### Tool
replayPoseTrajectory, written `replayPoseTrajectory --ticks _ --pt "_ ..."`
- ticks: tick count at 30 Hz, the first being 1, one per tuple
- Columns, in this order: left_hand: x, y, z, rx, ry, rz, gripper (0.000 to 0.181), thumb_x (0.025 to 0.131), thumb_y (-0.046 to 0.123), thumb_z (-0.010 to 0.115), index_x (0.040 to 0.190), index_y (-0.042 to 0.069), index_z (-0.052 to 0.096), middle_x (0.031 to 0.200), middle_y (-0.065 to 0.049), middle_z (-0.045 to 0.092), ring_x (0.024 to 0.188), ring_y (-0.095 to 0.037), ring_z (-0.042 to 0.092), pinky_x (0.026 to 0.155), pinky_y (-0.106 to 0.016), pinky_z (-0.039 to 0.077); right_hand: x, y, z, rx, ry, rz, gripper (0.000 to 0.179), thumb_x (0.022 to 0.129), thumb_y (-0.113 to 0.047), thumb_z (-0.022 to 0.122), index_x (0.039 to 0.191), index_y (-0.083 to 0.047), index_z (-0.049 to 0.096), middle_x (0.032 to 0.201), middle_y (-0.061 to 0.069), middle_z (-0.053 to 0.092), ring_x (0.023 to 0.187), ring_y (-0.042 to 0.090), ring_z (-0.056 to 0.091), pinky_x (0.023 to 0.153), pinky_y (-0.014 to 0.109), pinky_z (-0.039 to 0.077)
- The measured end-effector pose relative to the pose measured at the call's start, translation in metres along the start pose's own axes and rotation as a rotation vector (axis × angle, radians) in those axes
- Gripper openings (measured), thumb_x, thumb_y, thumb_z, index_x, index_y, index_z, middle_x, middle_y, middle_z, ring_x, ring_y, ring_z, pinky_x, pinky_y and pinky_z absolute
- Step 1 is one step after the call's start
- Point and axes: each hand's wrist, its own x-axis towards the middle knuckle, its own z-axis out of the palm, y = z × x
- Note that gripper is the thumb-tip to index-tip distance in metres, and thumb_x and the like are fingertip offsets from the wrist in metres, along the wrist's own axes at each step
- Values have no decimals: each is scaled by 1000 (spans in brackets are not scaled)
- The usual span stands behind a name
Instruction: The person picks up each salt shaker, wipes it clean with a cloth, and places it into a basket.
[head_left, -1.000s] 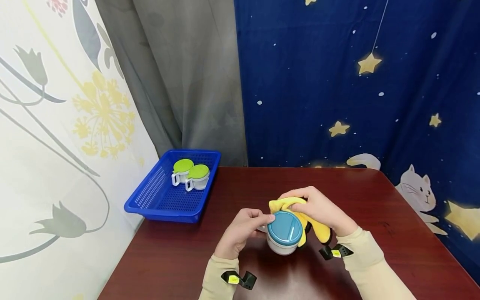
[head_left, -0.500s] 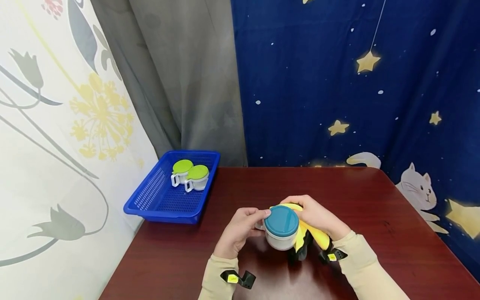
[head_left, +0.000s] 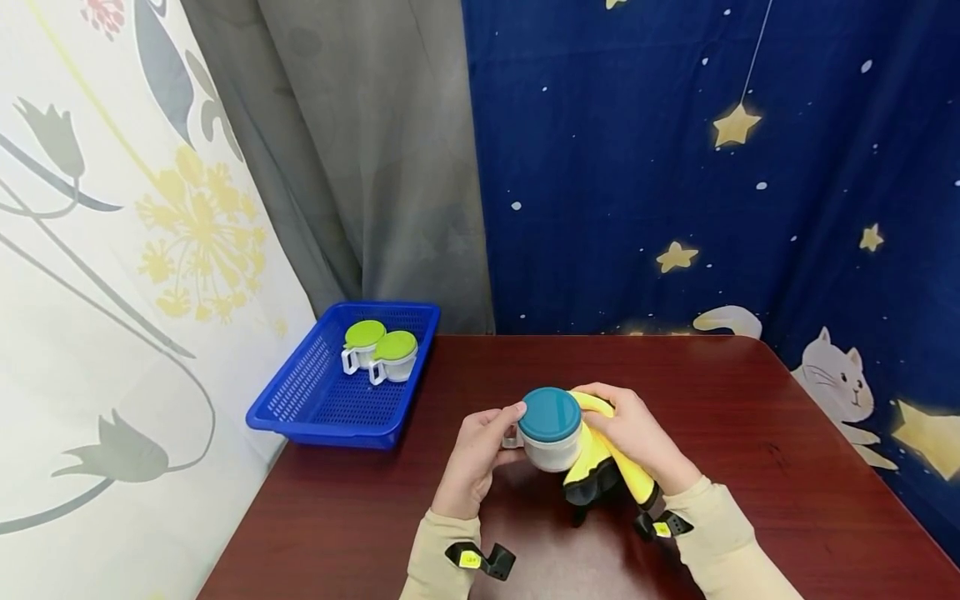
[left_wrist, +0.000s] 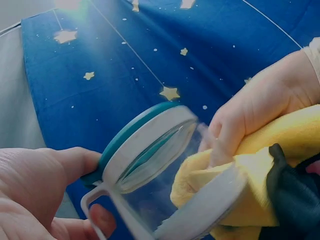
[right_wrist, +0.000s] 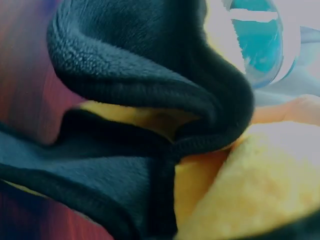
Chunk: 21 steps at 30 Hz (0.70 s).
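Observation:
A clear seasoning jar (head_left: 552, 452) with a teal lid (head_left: 551, 414) is held up over the table, tilted in the left wrist view. My left hand (head_left: 477, 454) grips it by the white handle (left_wrist: 95, 196), with the thumb at the lid's edge. My right hand (head_left: 632, 429) holds a yellow cloth (head_left: 597, 454) with a dark grey back (right_wrist: 135, 75) against the jar's right side. Seen from the left wrist, the cloth is bunched by the jar's base, and its loose end hangs below the right hand.
A blue plastic basket (head_left: 258, 417) stands at the table's back left. Inside it are two similar jars with green lids (head_left: 395, 345). The dark red table (head_left: 712, 383) spreads around the hands; curtains hang behind it.
The jar has moved slightly left and up, and tipped so more of its side shows. The right hand and cloth have shifted along its right side, the grey back now hanging lower.

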Motion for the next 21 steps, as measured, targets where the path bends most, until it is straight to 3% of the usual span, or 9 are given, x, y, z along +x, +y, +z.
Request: replayPoseTrajectory --ticks 6,11,15,18,21 --pt "2 0 5 -53 131 39 42 90 31 77 69 3 53 82 -9 58 87 -27 71 75 -48 58 -6 -5 6 -53 151 -5 34 90 -14 75 123 -22 68 110 4 68 81 20 65 66 32 56" --pt "2 1 12 -77 181 49 44 91 35 75 70 4 51 93 -13 60 96 -28 69 80 -48 57 -10 -14 15 -117 315 -78 36 87 -13 78 120 -22 69 106 0 69 79 18 63 65 31 56" --pt "1 0 14 -78 150 26 39 95 40 70 87 2 67 112 -12 65 109 -27 65 89 -48 54 -13 -21 21 -162 415 -138 35 86 -16 80 119 -23 70 106 -5 69 80 15 62 66 30 54" --pt "-2 1 13 -73 86 7 40 96 41 68 82 4 64 91 -5 62 102 -24 63 92 -49 52 -16 -24 24 -188 467 -168 35 86 -16 80 119 -24 71 103 -8 67 80 13 60 66 29 53" --pt "-4 3 13 -55 15 -12 44 96 40 68 71 6 53 72 -3 47 89 -23 61 92 -51 52 -16 -25 23 -201 501 -182 35 85 -13 80 118 -25 72 104 -10 64 83 12 59 66 29 52"
